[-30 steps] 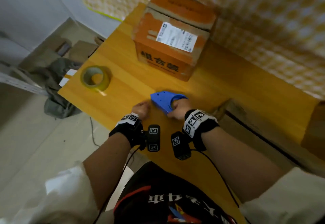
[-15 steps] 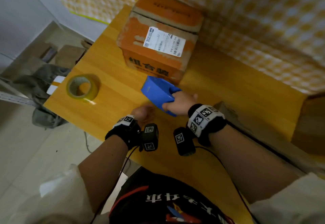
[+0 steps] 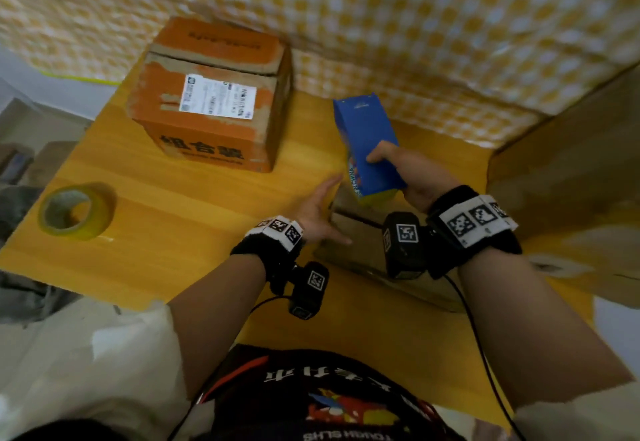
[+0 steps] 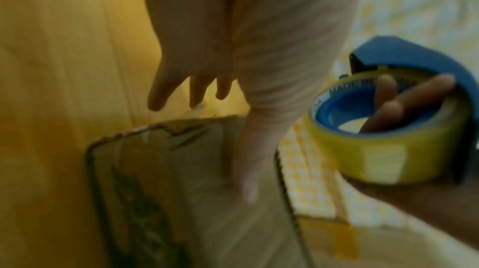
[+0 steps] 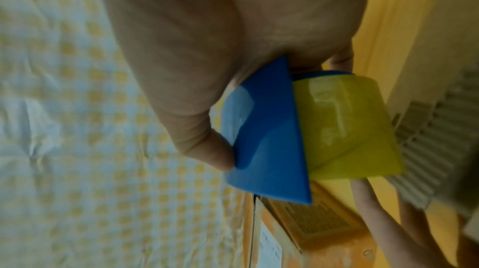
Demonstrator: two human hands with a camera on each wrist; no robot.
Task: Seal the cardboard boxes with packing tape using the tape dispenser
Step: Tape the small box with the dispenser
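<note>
yellow table, blurry all over, and the plain cardboard box by the hands is half hidden behind both wrists. spare tape roll far left, orange box further back. left hand has fingers spread, thumb on the plain box. right hand grips the blue tape dispenser in the air, fingers through its yellow roll

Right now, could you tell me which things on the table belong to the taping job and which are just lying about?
Part of the job:
- blue tape dispenser, loaded with yellow tape, held in the right hand
- plain cardboard box under the open left hand
- orange cardboard box, flaps untaped

Lying about:
- spare tape roll near the table's left edge
- checked cloth behind
</note>
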